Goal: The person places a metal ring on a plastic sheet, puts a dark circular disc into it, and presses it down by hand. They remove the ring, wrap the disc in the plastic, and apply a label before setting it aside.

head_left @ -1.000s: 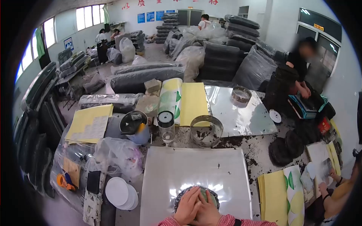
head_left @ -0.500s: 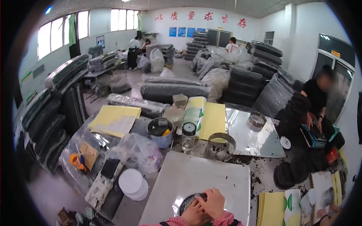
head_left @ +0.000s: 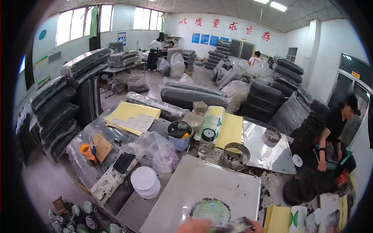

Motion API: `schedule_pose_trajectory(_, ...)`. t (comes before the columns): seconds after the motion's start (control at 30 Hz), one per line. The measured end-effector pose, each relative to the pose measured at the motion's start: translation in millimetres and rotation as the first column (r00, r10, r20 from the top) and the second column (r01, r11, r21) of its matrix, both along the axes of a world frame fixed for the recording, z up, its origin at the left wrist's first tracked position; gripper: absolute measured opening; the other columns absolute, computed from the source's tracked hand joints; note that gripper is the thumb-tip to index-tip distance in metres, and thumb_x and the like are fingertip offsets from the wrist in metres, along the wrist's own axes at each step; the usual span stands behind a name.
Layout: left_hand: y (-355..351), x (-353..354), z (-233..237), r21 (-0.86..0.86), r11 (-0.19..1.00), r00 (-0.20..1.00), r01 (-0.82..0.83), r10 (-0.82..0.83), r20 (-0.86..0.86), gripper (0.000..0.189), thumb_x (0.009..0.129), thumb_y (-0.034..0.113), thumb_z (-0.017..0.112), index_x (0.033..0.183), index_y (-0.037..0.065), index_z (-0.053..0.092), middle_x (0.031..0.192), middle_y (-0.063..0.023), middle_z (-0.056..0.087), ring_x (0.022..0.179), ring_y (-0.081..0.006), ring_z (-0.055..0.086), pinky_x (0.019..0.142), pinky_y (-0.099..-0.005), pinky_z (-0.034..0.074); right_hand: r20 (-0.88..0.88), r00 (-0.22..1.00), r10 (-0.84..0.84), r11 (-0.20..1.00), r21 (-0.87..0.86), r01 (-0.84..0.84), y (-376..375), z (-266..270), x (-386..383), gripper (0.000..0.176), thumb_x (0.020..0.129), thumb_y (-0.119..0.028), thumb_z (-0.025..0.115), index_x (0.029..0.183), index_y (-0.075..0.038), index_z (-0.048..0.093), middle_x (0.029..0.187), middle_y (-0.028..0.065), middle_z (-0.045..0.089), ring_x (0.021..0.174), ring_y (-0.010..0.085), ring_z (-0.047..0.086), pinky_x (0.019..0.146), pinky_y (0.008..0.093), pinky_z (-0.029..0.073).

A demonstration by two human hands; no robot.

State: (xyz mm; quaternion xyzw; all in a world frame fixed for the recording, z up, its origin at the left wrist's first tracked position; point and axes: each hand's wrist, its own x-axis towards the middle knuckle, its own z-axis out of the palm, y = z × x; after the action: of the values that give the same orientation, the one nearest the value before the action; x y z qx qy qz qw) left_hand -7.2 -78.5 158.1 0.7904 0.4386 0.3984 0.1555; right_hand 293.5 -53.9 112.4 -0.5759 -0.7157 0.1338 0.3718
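A round dark disc with a green-and-white printed label (head_left: 211,210) lies flat at the front of the pale metal sheet (head_left: 202,174). My left hand (head_left: 195,225), smeared by motion, is at the disc's lower left edge with its fingers unclear. At the lower right, my right hand (head_left: 254,226) has its fingers closed at a shiny dark grey piece (head_left: 237,224), whose kind I cannot tell. That piece overlaps the disc's lower right edge in this view. The bottom of the frame cuts off both hands.
Beyond the sheet stand a metal ring (head_left: 236,157), a clear jar (head_left: 206,143) and a bucket (head_left: 180,136). White round discs (head_left: 144,181) are stacked at left; yellow paper (head_left: 278,216) lies at right. A co-worker (head_left: 337,128) in black works at the right.
My hands have come apart from over the disc, uncovering its green label. A shiny dark grey piece now shows at my right hand. The view has shifted, and the co-worker's arm reaches lower.
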Motion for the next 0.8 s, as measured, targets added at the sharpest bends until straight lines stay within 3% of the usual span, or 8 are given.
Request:
schedule_pose_trajectory(0.03,18,-8,-25,-0.242,0.909,0.94,-0.339,0.338,-0.047,0.047,0.084,0.04,0.06,0.116,0.006,0.058,0.123,-0.0154,0.054,0.117,-0.0315,0.051,0.099,-0.0427,0.04,-0.065,0.984,-0.164,0.934,-0.332,0.134,0,-16,8,0.031,0.08,-0.001,0.06,0.11,0.002,0.064,0.092,0.0203,0.065,0.084,0.0362,0.063,0.076,0.0388,0.051)
schedule_pose_trajectory(0.13,35,-14,-105,-0.251,0.77,0.772,-0.586,0.437,-0.461,0.049,0.083,0.038,0.065,0.115,0.001,0.059,0.119,-0.0175,0.057,0.113,-0.0321,0.053,0.095,-0.0408,0.044,-0.076,0.988,0.134,0.981,-0.132,-0.143,9,-80,4,0.031,0.081,-0.002,0.059,0.111,0.003,0.064,0.097,0.0197,0.069,0.089,0.0311,0.065,0.079,0.0367,0.051)
schedule_pose_trajectory(0.2,35,-18,-83,-0.519,0.805,0.951,-0.287,0.303,-0.057,0.042,0.087,0.032,0.065,0.116,0.001,0.061,0.122,-0.0188,0.056,0.114,-0.0328,0.053,0.097,-0.0428,0.042,-0.27,0.96,0.079,0.97,-0.203,-0.137,10,-40,-25,0.023,0.082,-0.005,0.062,0.104,0.003,0.066,0.089,0.0183,0.069,0.081,0.0286,0.066,0.073,0.0378,0.051)
schedule_pose_trajectory(0.27,19,-18,-44,-0.225,0.908,0.839,-0.354,0.415,0.353,0.048,0.074,0.005,0.066,0.121,0.008,0.062,0.122,-0.0138,0.059,0.116,-0.0279,0.056,0.092,-0.0405,0.047,-0.104,0.991,0.087,0.942,-0.315,-0.116,20,-44,-10,0.017,0.085,-0.009,0.065,0.096,0.004,0.066,0.077,0.0153,0.067,0.071,0.0216,0.063,0.065,0.0377,0.048)
schedule_pose_trajectory(0.3,12,-36,-38,0.229,0.902,0.93,-0.366,0.354,0.095,0.054,0.071,0.003,0.067,0.125,0.011,0.06,0.126,-0.0126,0.057,0.117,-0.0275,0.054,0.095,-0.0424,0.045,-0.199,0.98,-0.024,0.9,-0.431,-0.065,21,-5,-24,0.019,0.087,-0.015,0.067,0.09,0.003,0.065,0.068,0.0123,0.062,0.064,0.0158,0.056,0.059,0.0368,0.045)
schedule_pose_trajectory(0.47,-24,-77,-103,0.132,0.969,0.895,-0.209,0.244,-0.373,0.053,0.076,0.005,0.066,0.128,0.009,0.056,0.129,-0.0118,0.055,0.119,-0.0286,0.053,0.098,-0.0442,0.044,0.081,0.985,0.154,0.84,-0.535,-0.087,49,-48,38,0.028,0.089,-0.025,0.066,0.098,0.002,0.066,0.077,0.0171,0.065,0.071,0.0253,0.062,0.066,0.0387,0.048)
schedule_pose_trajectory(0.73,-2,-109,-123,-0.248,0.665,0.668,-0.704,0.739,0.084,0.038,0.091,0.032,0.058,0.117,0.004,0.061,0.119,-0.0174,0.059,0.112,-0.0351,0.054,0.096,-0.0455,0.042,0.295,0.927,0.231,0.973,-0.091,-0.213,125,6,-73,0.046,0.092,-0.033,0.058,0.117,0.005,0.058,0.11,0.0267,0.063,0.103,0.042,0.06,0.086,0.0439,0.047)
schedule_pose_trajectory(0.8,9,-102,-177,-0.517,0.63,0.587,-0.58,0.763,0.271,0.031,0.091,0.031,0.054,0.112,0.011,0.066,0.107,-0.0105,0.066,0.109,-0.0383,0.055,0.094,-0.0475,0.044,-0.18,0.926,0.333,0.893,-0.254,-0.371,136,-12,-130,0.024,0.084,-0.018,0.067,0.104,-0.004,0.064,0.087,0.0148,0.066,0.076,0.0295,0.064,0.067,0.0341,0.051)
